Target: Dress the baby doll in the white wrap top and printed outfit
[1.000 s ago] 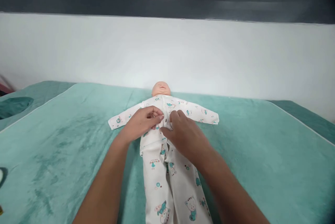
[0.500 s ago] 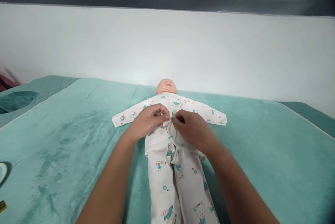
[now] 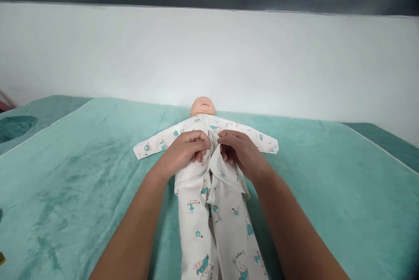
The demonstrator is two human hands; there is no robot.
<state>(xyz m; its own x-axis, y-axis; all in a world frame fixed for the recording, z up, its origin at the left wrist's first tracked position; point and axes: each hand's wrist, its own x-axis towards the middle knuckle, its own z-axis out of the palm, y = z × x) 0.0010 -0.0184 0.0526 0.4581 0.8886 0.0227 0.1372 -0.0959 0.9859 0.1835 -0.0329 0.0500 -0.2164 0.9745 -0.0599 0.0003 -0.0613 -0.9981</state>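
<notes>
A baby doll [image 3: 203,106] lies on its back, head toward the wall, arms spread in their sleeves. It wears a white printed baby jacket [image 3: 191,174] and matching trousers [image 3: 198,214]. At the jacket's front opening, my left hand [image 3: 191,149] pinches one front edge between thumb and fingers. My right hand [image 3: 237,151] grips the other edge, lifted and folded back a little, just to the right. A small gap separates the two hands. Any fastener at the fingertips is hidden.
A green plush cover [image 3: 98,184] spreads under the doll on both sides. Behind it stands a white wall [image 3: 209,53] with a dark band above. A small yellow-and-black item [image 3: 1,258] shows at the left edge.
My right hand has raised and folded the jacket's front edge outward, opening the front between my hands. My left hand stays at the other edge. The whole view has shifted slightly.
</notes>
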